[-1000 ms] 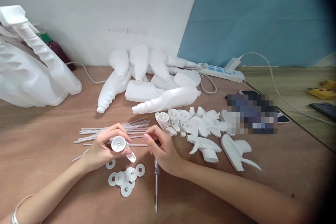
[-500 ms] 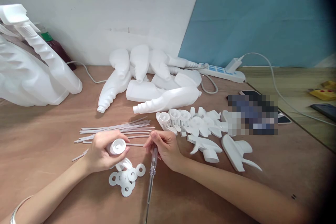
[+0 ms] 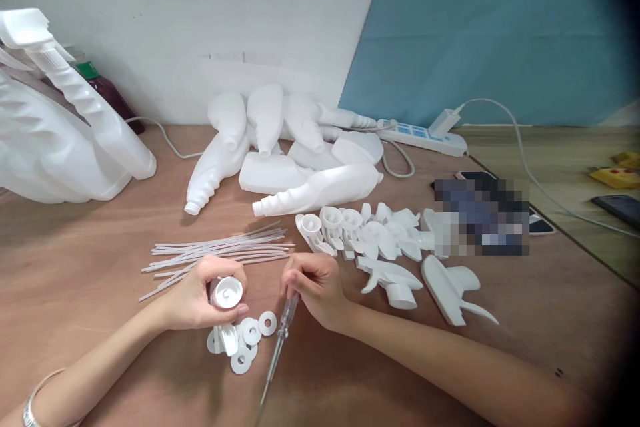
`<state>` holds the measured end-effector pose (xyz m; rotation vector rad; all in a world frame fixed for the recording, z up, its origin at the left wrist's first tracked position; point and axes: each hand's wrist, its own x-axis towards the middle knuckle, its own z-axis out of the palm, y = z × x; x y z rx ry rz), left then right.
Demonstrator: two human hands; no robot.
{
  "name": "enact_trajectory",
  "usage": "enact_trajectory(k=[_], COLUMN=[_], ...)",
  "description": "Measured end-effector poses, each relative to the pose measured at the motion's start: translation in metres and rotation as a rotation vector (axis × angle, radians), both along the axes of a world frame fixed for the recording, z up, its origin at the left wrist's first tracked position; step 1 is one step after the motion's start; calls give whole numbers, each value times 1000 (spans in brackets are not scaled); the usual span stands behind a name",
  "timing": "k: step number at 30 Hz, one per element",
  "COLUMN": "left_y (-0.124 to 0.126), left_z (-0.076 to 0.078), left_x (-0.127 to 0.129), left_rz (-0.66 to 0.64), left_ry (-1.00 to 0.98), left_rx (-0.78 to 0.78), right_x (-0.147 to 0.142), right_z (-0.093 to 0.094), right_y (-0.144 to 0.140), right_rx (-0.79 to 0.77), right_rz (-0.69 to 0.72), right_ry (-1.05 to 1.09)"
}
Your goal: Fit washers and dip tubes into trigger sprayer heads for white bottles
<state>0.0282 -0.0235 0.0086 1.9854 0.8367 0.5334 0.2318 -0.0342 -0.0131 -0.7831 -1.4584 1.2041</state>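
Observation:
My left hand (image 3: 203,295) is closed around a white trigger sprayer head (image 3: 228,293), its round collar opening turned up towards me. Part of the sprayer, seemingly its trigger, shows below the fingers. In my right hand (image 3: 316,290) is a screwdriver (image 3: 283,331) with a clear handle; its metal shaft slants down to the left, towards me. The tool stays apart from the sprayer head. Flat white washers (image 3: 242,360) lie in a small pile just below my left hand. Thin white tubes (image 3: 220,248) are spread behind it.
Beyond the hands lies a heap of white bottles (image 3: 320,190). More trigger sprayer heads (image 3: 390,280) sit to the right. Bottles with sprayers (image 3: 100,100) stand at the left. A power strip (image 3: 425,138) with cables is at the back; phones (image 3: 543,223) lie right.
My left hand has moved slightly right and down, tilting the sprayer collar. The screwdriver's shaft has swung left. The tube end that showed between my hands no longer shows there.

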Motion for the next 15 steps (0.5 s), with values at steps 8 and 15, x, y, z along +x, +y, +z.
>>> enact_trajectory(k=[8,15], left_y=[2,2], left_z=[-3,1], left_x=[-2,-3], left_rz=[-27,-45], left_ry=[4,45], left_rx=[-43,-28], right_x=[-3,11], right_z=[2,14], right_y=[-4,-16], right_rx=[-79,270], right_rz=[11,-81], right_ry=[127,47])
